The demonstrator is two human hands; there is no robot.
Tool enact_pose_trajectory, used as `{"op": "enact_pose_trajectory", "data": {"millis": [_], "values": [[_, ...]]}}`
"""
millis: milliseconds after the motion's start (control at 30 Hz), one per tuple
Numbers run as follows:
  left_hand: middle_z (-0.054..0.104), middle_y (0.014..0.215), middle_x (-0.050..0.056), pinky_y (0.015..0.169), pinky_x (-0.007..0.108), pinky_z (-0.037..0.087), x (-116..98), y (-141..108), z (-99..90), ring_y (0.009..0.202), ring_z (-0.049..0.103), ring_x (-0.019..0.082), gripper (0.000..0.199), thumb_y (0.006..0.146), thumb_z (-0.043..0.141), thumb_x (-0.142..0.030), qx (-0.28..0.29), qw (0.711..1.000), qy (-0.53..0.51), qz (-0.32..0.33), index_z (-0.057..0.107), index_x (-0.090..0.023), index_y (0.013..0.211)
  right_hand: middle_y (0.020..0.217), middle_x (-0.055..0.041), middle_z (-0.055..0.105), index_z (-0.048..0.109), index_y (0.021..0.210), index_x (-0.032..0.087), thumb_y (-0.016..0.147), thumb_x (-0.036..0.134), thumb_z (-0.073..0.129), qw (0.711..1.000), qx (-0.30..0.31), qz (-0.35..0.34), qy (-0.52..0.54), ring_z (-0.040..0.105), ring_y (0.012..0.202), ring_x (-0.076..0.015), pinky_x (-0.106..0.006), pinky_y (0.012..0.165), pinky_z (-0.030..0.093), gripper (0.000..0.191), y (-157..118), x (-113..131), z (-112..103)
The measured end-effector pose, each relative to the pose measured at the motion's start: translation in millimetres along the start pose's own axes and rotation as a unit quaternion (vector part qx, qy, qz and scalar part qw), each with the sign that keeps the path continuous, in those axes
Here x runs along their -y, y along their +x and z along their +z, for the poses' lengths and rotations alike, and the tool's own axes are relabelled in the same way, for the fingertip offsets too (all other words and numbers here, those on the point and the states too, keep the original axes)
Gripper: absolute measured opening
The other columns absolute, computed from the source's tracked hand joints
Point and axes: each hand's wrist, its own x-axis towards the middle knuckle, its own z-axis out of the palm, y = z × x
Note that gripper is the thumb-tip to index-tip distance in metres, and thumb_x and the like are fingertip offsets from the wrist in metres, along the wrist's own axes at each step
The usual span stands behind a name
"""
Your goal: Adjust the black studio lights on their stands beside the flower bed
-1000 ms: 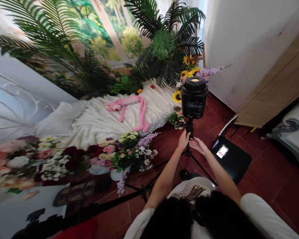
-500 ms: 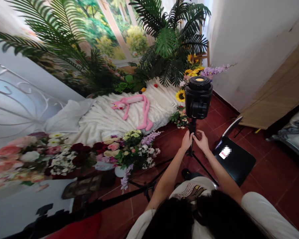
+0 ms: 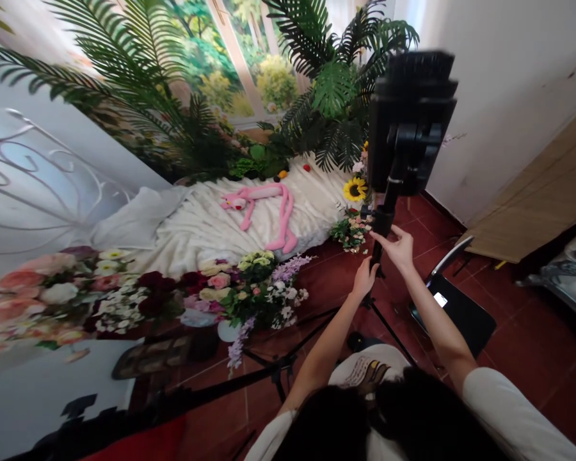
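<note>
Gripping the slim pole of a black stand [image 3: 383,221], the left hand [image 3: 365,278] has its fingers closed around it, below the black lamp head [image 3: 413,121] that the stand carries upright. The right hand [image 3: 397,248] is slightly higher, its fingers parted, one tip at the pole. A black chair [image 3: 461,317] stands to the right; left of the stand, a pink plush toy [image 3: 284,221] lies on a creamy blanket [image 3: 206,218].
</note>
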Motion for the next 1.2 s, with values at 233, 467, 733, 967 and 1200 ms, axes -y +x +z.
{"op": "enact_pose_trajectory", "data": {"millis": [233, 467, 733, 967, 1200], "values": [[0.057, 0.121, 0.011, 0.097, 0.037, 0.043, 1.9, 0.0, 1.9, 0.113, 0.055, 0.021, 0.04, 0.092, 0.037, -0.041, -0.005, 1.0, 0.012, -0.009, 0.046, -0.019, 0.123, 0.093, -0.0057, 0.072, 0.069, 0.093, 0.016, 0.067, 0.044, 0.071, 1.0, -0.008, -0.018, -0.004, 0.067, 0.087, -0.0218, -0.034, 0.083, 0.053, 0.038, 4.0, 23.4, -1.2], [0.057, 0.12, 0.011, 0.096, 0.038, 0.044, 1.0, -1.6, 0.8, 0.112, 0.055, 0.022, 0.04, 0.091, 0.038, -0.04, 0.002, 1.0, 0.001, -0.005, 0.046, -0.019, 0.125, 0.1, -0.0057, 0.069, 0.064, 0.104, 0.019, 0.072, 0.036, 0.069, 0.997, 0.002, 0.027, 0.067, 0.065, 0.094, -0.0198, -0.034, 0.088, 0.052, 0.036, -31.6, -17.5, -16.0], [0.058, 0.118, 0.011, 0.096, 0.036, 0.043, 0.1, -1.7, -1.1, 0.109, 0.056, 0.02, 0.039, 0.092, 0.036, -0.041, 0.006, 1.0, 0.0, 0.015, 0.048, -0.019, 0.122, 0.085, -0.0033, 0.068, 0.06, 0.102, 0.021, 0.07, 0.032, 0.071, 0.985, 0.042, 0.168, -0.01, 0.065, 0.078, -0.0166, -0.031, 0.078, 0.051, 0.035, -90.3, -94.3, -28.3], [0.058, 0.116, 0.011, 0.095, 0.035, 0.044, 0.6, -1.2, 0.0, 0.107, 0.056, 0.02, 0.04, 0.092, 0.036, -0.042, 0.001, 1.0, 0.001, 0.016, 0.048, -0.019, 0.122, 0.071, 0.003, 0.063, 0.057, 0.09, 0.022, 0.077, 0.028, 0.063, 0.956, -0.026, 0.283, 0.076, 0.06, 0.06, -0.0116, -0.025, 0.065, 0.051, 0.015, -97.4, -127.0, -14.4], [0.059, 0.115, 0.011, 0.094, 0.036, 0.044, 2.4, -1.2, 1.1, 0.107, 0.057, 0.021, 0.041, 0.091, 0.037, -0.043, 0.0, 1.0, 0.007, 0.006, 0.049, -0.019, 0.122, 0.042, 0.0078, 0.042, 0.044, 0.065, 0.021, 0.084, 0.007, 0.04, 0.736, -0.067, 0.519, 0.429, 0.046, 0.035, -0.0069, -0.016, 0.042, 0.046, 0.024, -86.2, -137.5, 3.1]]}}
